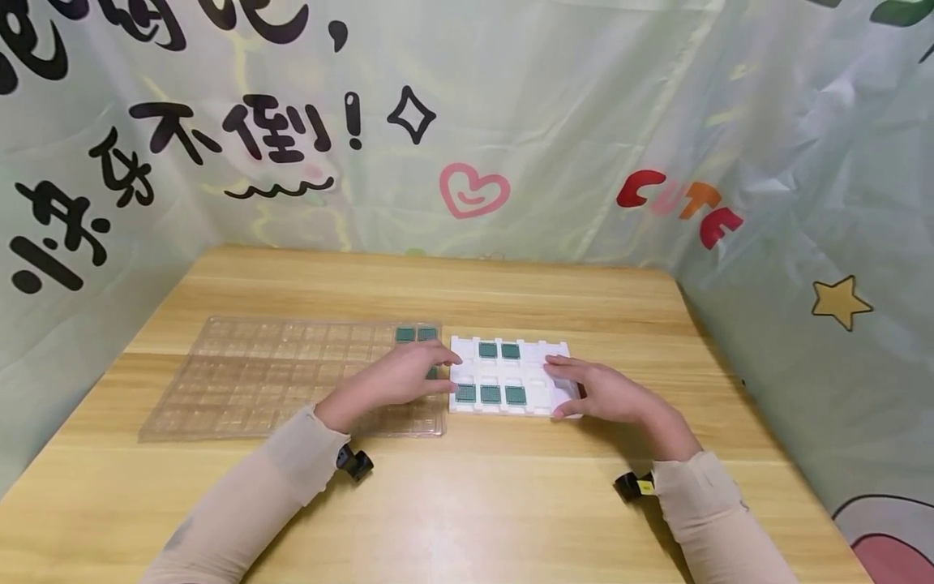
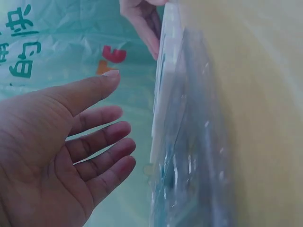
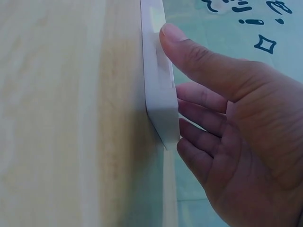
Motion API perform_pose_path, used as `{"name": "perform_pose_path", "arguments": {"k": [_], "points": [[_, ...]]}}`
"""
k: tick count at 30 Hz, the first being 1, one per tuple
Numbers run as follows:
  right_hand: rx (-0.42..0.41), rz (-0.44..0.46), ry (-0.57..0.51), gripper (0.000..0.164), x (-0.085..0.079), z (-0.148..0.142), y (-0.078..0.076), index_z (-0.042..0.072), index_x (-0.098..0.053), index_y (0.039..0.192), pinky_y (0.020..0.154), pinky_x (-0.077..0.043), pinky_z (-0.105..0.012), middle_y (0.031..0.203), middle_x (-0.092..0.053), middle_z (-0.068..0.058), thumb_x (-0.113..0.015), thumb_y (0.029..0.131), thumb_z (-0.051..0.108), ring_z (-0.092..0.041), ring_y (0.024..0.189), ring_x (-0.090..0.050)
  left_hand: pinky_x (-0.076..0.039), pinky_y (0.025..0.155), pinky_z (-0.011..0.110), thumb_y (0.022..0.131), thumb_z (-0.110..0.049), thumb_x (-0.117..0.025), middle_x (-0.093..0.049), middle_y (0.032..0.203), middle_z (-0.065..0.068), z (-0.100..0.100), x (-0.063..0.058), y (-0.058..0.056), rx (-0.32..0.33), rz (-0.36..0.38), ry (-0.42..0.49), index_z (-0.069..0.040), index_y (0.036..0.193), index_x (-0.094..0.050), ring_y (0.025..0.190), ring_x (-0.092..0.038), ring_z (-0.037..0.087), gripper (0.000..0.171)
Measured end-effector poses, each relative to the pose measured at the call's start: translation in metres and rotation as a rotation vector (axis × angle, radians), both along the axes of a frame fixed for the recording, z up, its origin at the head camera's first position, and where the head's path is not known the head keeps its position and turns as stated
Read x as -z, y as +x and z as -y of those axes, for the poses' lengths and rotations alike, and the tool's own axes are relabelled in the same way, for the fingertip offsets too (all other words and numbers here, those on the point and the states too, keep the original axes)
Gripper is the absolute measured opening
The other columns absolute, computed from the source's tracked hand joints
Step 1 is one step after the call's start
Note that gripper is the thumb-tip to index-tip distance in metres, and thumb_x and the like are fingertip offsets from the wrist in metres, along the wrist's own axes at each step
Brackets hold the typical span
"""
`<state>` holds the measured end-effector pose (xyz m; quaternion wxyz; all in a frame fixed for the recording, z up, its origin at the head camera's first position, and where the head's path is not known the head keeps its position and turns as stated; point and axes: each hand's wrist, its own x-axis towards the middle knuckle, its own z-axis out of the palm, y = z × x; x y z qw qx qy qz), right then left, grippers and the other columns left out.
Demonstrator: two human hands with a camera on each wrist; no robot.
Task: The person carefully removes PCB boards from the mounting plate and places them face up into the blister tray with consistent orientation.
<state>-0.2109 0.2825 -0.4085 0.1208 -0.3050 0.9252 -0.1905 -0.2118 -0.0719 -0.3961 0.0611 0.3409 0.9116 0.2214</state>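
The left hand (image 1: 401,375), spread and empty, hovers where the clear tray (image 1: 284,365) and white tray (image 1: 538,396) lie side by side; the right hand (image 1: 611,392), loosely spread, flanks the white tray's right end. 5 chips (image 1: 490,395) sit there; edge pinches and a steady tray should suit them.

Near table (image 1: 481,511) passable; white tray (image 1: 538,396) obstructs centre.
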Motion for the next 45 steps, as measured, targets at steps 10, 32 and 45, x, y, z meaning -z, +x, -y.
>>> {"name": "perform_pose_path", "arguments": {"k": [10,32,45], "points": [[0.023,0.008,0.021,0.086,-0.002,0.001,0.003,0.007,-0.043,0.148,0.110,-0.029,-0.052,0.157,-0.032,-0.006,-0.075,0.081,0.051,-0.034,0.142,-0.029,-0.043,0.102,0.037,0.093,-0.037,-0.068,-0.062,0.126,0.003,-0.010,0.004,0.007,0.041,-0.046,-0.029,-0.010,0.127,-0.065,0.120,-0.055,0.021,0.044],[0.000,-0.004,0.015,0.087,-0.002,0.001,0.002,0.006,-0.043,0.148,0.111,-0.029,-0.052,0.157,-0.032,-0.007,-0.074,0.081,0.052,-0.034,0.142,-0.029,-0.035,0.108,0.038,0.091,-0.037,-0.070,-0.065,0.124,0.007,-0.025,0.018,0.009,0.092,-0.138,-0.137,-0.007,0.127,-0.065,0.121,-0.054,0.024,0.047],[0.011,-0.007,0.061,0.084,-0.007,0.005,0.006,0.006,-0.042,0.149,0.110,-0.030,-0.053,0.157,-0.032,-0.008,-0.074,0.083,0.050,-0.035,0.141,-0.030,-0.040,0.103,0.035,0.091,-0.037,-0.070,-0.066,0.119,0.005,-0.027,0.020,0.011,0.054,-0.165,-0.155,-0.008,0.121,-0.067,0.114,-0.056,0.021,0.041]]}}
